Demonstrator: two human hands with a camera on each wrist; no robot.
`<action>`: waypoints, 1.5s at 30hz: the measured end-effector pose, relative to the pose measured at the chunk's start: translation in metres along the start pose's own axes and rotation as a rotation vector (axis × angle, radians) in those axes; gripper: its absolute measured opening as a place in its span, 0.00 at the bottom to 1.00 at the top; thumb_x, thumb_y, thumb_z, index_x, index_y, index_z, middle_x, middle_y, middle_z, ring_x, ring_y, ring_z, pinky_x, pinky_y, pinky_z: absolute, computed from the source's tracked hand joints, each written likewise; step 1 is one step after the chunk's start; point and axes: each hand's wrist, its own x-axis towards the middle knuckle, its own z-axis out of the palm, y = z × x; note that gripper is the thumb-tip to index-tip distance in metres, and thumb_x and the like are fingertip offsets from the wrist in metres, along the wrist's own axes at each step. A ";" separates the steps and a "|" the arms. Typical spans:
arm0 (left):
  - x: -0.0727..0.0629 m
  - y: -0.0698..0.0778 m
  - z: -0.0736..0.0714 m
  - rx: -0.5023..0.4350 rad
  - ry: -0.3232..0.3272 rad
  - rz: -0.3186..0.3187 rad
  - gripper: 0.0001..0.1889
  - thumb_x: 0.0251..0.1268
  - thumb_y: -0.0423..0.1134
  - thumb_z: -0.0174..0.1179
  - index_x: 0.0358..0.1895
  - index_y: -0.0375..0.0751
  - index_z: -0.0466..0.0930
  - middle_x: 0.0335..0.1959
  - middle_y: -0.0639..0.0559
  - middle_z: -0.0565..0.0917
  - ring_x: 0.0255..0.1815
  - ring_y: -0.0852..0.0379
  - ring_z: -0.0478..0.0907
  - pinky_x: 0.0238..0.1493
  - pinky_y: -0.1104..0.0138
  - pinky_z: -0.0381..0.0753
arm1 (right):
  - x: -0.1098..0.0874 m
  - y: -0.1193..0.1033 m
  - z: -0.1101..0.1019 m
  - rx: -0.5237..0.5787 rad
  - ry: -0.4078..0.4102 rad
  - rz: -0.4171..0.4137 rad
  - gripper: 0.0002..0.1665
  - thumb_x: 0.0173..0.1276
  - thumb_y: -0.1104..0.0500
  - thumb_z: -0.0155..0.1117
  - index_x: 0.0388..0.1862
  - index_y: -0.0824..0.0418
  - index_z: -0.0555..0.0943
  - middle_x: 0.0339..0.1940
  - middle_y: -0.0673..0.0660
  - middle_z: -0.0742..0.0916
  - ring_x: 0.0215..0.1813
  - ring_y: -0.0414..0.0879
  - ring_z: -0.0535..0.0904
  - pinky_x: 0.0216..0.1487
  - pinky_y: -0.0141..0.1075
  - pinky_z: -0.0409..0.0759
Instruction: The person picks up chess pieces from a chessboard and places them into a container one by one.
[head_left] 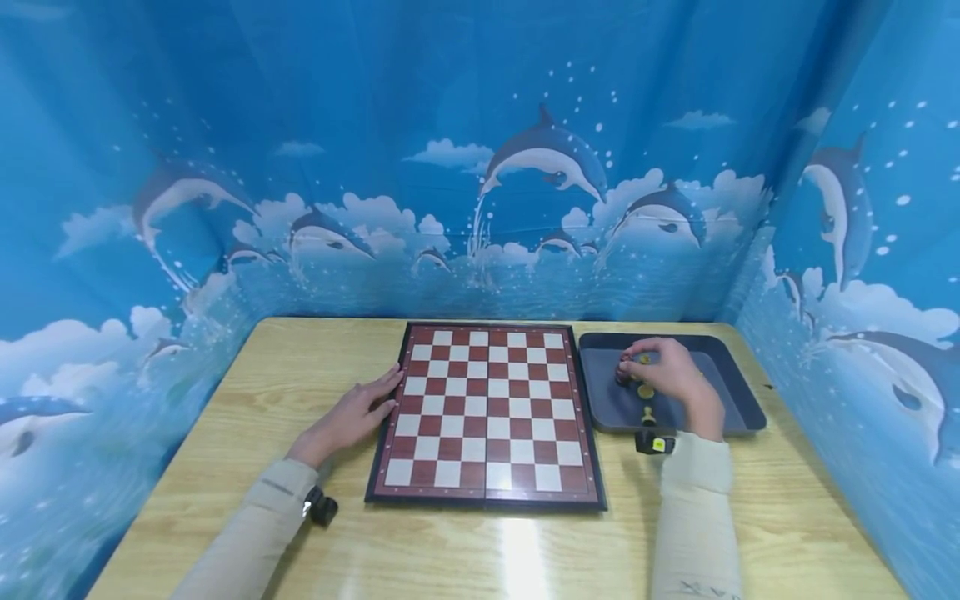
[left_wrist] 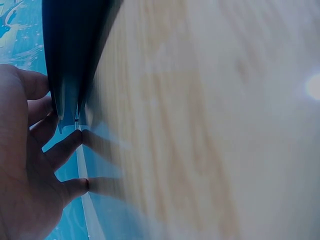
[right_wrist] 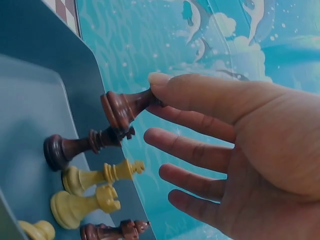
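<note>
A chessboard (head_left: 487,417) with red-brown and white squares lies flat on the table. My left hand (head_left: 352,421) rests its fingertips along the board's left edge. In the left wrist view, fingers of the left hand (left_wrist: 35,165) touch the board's dark side (left_wrist: 72,60). Over the grey tray (head_left: 712,408), my right hand (head_left: 671,375) pinches a dark brown chess piece (right_wrist: 122,105) between thumb and index finger; its top is hidden. Just below that piece a tall dark chess piece (right_wrist: 70,147) stands in the tray, near a yellow king (right_wrist: 90,177) and a yellow rook (right_wrist: 82,207).
Another dark chess piece (right_wrist: 115,231) and a rounded yellow piece (right_wrist: 37,230) are also in the tray. The tray stands close to the board's right side on the wooden table (head_left: 420,550). A blue dolphin-print curtain (head_left: 375,125) surrounds the table's back and sides.
</note>
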 end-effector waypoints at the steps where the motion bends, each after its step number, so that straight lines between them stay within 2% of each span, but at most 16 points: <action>1: 0.000 0.000 0.000 0.000 0.000 0.000 0.29 0.82 0.44 0.48 0.80 0.41 0.56 0.83 0.45 0.53 0.80 0.37 0.57 0.76 0.31 0.48 | -0.001 0.001 -0.001 0.004 -0.002 0.006 0.20 0.73 0.52 0.66 0.55 0.66 0.84 0.59 0.69 0.83 0.58 0.64 0.78 0.53 0.56 0.80; 5: -0.001 -0.001 0.001 -0.001 0.004 0.004 0.29 0.82 0.44 0.48 0.80 0.41 0.56 0.83 0.45 0.53 0.80 0.37 0.57 0.76 0.31 0.48 | -0.003 0.007 -0.004 0.007 0.006 0.013 0.21 0.73 0.52 0.66 0.55 0.66 0.84 0.60 0.70 0.83 0.59 0.64 0.78 0.53 0.57 0.80; 11: -0.001 -0.001 0.000 -0.003 0.006 0.009 0.30 0.82 0.45 0.48 0.80 0.41 0.56 0.83 0.44 0.53 0.79 0.36 0.58 0.76 0.31 0.48 | -0.006 0.012 -0.009 0.001 0.028 0.035 0.21 0.74 0.52 0.65 0.56 0.66 0.84 0.55 0.68 0.85 0.40 0.54 0.83 0.38 0.42 0.79; 14: -0.001 -0.001 0.001 0.000 0.005 0.012 0.30 0.82 0.45 0.48 0.80 0.41 0.56 0.83 0.44 0.53 0.79 0.36 0.58 0.76 0.31 0.48 | -0.008 0.013 -0.011 0.000 0.024 0.051 0.21 0.74 0.51 0.65 0.56 0.66 0.83 0.51 0.67 0.87 0.35 0.54 0.83 0.35 0.40 0.79; 21: -0.001 0.000 0.000 -0.004 0.005 0.017 0.29 0.82 0.44 0.47 0.80 0.40 0.56 0.83 0.44 0.53 0.79 0.36 0.58 0.75 0.30 0.49 | -0.009 0.012 -0.012 0.006 0.019 0.055 0.22 0.74 0.51 0.65 0.57 0.66 0.83 0.44 0.63 0.88 0.31 0.52 0.80 0.30 0.39 0.76; 27: -0.002 0.004 -0.002 -0.013 0.005 0.020 0.29 0.82 0.43 0.48 0.80 0.39 0.56 0.82 0.43 0.54 0.79 0.36 0.58 0.76 0.30 0.49 | -0.010 0.011 -0.013 0.020 0.026 0.056 0.25 0.74 0.52 0.65 0.60 0.68 0.81 0.44 0.65 0.87 0.31 0.53 0.81 0.29 0.39 0.77; 30: -0.002 0.004 -0.003 -0.012 0.004 0.015 0.29 0.82 0.43 0.47 0.80 0.39 0.56 0.82 0.43 0.54 0.79 0.36 0.58 0.76 0.30 0.49 | -0.010 0.011 -0.013 0.019 0.027 0.061 0.25 0.74 0.52 0.65 0.61 0.68 0.81 0.41 0.65 0.87 0.30 0.53 0.80 0.29 0.39 0.76; 39: -0.002 0.002 -0.003 -0.018 0.006 0.023 0.29 0.82 0.43 0.48 0.80 0.40 0.56 0.82 0.43 0.55 0.79 0.36 0.57 0.76 0.31 0.48 | -0.010 0.010 -0.011 0.031 0.030 0.070 0.25 0.76 0.52 0.61 0.63 0.67 0.80 0.38 0.67 0.88 0.23 0.47 0.73 0.26 0.39 0.73; 42: -0.002 0.000 -0.002 -0.015 0.010 0.026 0.29 0.82 0.44 0.48 0.80 0.40 0.57 0.82 0.43 0.55 0.79 0.36 0.57 0.76 0.31 0.49 | -0.009 0.008 -0.009 0.039 0.027 0.060 0.25 0.77 0.52 0.61 0.63 0.68 0.79 0.45 0.70 0.87 0.23 0.48 0.76 0.27 0.39 0.74; 45: -0.001 -0.001 -0.002 -0.015 0.012 0.028 0.30 0.81 0.44 0.49 0.80 0.40 0.57 0.82 0.43 0.55 0.79 0.36 0.58 0.76 0.31 0.49 | -0.008 0.007 -0.008 0.048 0.022 0.058 0.25 0.77 0.52 0.60 0.64 0.68 0.79 0.55 0.72 0.84 0.28 0.52 0.81 0.29 0.39 0.78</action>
